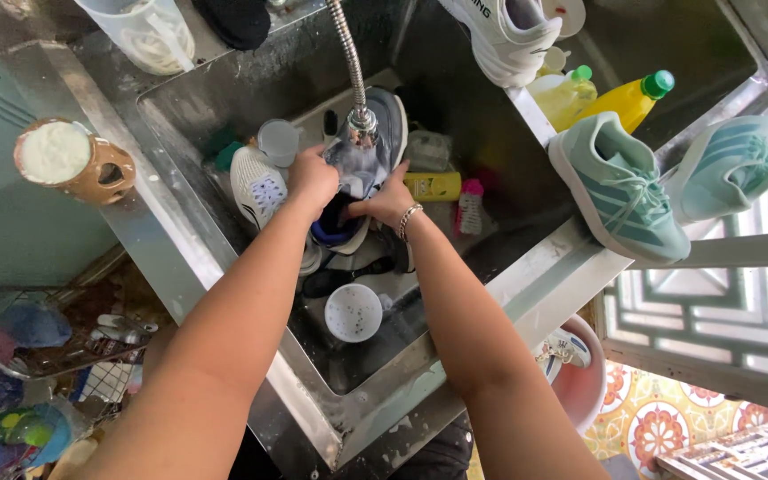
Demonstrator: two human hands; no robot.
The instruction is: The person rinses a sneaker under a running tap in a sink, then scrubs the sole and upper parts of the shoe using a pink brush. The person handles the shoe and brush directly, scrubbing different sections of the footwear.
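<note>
yellow bottle (433,186) lying mid-frame right of my hands, two green-capped yellow bottles (619,100) upper right | steel sink (188,107), mesh grey shoe (361,169) under the tap at centre | left hand (311,176) and right hand (391,200) both clamped around that shoe, arms stretched out

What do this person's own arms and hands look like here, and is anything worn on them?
Both arms are bare from the hands to the frame's bottom edge, with no sleeves or gloves showing. The right hand has a thin, silver-coloured beaded bracelet at the wrist. The left hand shows no bracelet or watch; rings cannot be made out on either hand.
</note>
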